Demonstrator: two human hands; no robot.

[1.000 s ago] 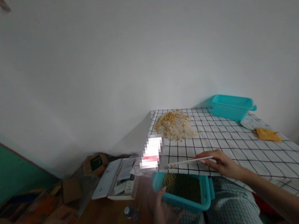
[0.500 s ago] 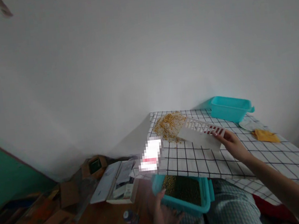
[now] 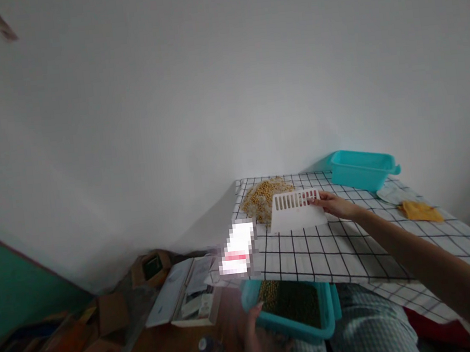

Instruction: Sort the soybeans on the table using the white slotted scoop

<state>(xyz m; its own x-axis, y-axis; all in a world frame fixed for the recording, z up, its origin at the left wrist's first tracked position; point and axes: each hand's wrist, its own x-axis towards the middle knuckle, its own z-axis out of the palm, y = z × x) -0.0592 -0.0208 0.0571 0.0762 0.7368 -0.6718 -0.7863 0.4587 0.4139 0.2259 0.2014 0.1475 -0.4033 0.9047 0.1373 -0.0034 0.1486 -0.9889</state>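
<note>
My right hand (image 3: 335, 204) grips the slotted end of a white plastic sheet (image 3: 296, 218) with a row of slots along its top. The sheet stands tilted at the near right side of a pile of yellow soybean-like grains (image 3: 260, 197), partly covering it. Below the table's front edge, my left hand (image 3: 255, 333) holds a teal plastic basin (image 3: 295, 329) at its left side, over my lap. Inside it lie yellow grains (image 3: 268, 294) at the left and small dark green beans (image 3: 301, 303) over the rest. Most of my left fingers are hidden under the basin.
A second teal basin (image 3: 360, 171) stands at the back right of the checked tablecloth (image 3: 285, 257). Nearby lie a clear plastic bag (image 3: 390, 193) and a yellow cloth (image 3: 421, 211). A blurred-out bright object (image 3: 238, 247) is at the table's left edge. Boxes (image 3: 197, 300) and a bottle (image 3: 210, 346) stand on the floor.
My right hand has moved left and slightly away with the white sheet, which has turned more face-on, its slotted edge now nearly level. The left hand still holds the basin.
</note>
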